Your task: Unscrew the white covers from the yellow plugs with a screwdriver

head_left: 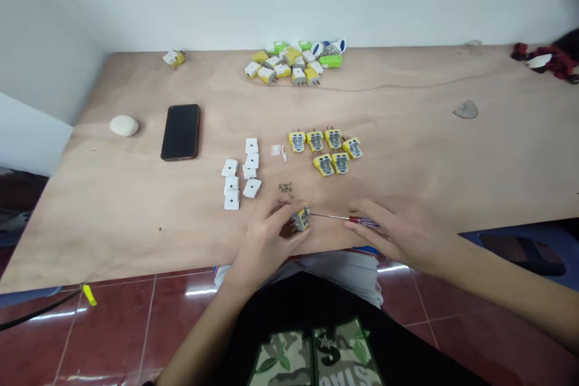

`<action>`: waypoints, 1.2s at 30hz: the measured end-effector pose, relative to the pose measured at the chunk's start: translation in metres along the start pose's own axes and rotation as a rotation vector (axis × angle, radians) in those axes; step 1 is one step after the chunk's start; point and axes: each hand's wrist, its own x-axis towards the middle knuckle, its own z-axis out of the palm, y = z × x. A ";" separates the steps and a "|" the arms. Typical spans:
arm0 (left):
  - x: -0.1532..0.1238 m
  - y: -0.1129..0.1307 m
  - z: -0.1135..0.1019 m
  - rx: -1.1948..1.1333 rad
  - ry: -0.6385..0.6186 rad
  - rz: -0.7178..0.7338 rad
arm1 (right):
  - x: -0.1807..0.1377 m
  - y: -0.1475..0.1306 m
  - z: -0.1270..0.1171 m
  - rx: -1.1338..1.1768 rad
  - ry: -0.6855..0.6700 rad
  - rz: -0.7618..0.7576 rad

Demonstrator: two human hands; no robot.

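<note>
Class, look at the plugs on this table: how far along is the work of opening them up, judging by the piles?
Seemingly done: seven opened yellow plug halves sit in rows, six white covers beside them, loose screws between. In hand: the left hand steadies one plug while the right hand drives a screwdriver into it. Probably left: the unopened pile at the far edge and one stray plug.
</note>
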 end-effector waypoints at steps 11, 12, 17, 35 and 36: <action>-0.001 0.000 0.002 -0.011 -0.017 0.035 | 0.015 -0.005 -0.009 -0.126 -0.027 -0.270; -0.002 0.000 0.003 0.001 -0.010 0.051 | 0.015 -0.006 -0.009 -0.049 -0.059 -0.173; -0.003 -0.003 0.006 0.043 0.024 0.107 | 0.015 -0.008 -0.005 0.292 -0.211 0.292; -0.001 0.001 0.008 0.094 0.051 0.164 | 0.020 -0.003 -0.006 0.047 -0.205 -0.020; -0.001 0.002 0.008 0.106 0.051 0.172 | 0.021 -0.005 -0.008 0.138 -0.268 0.110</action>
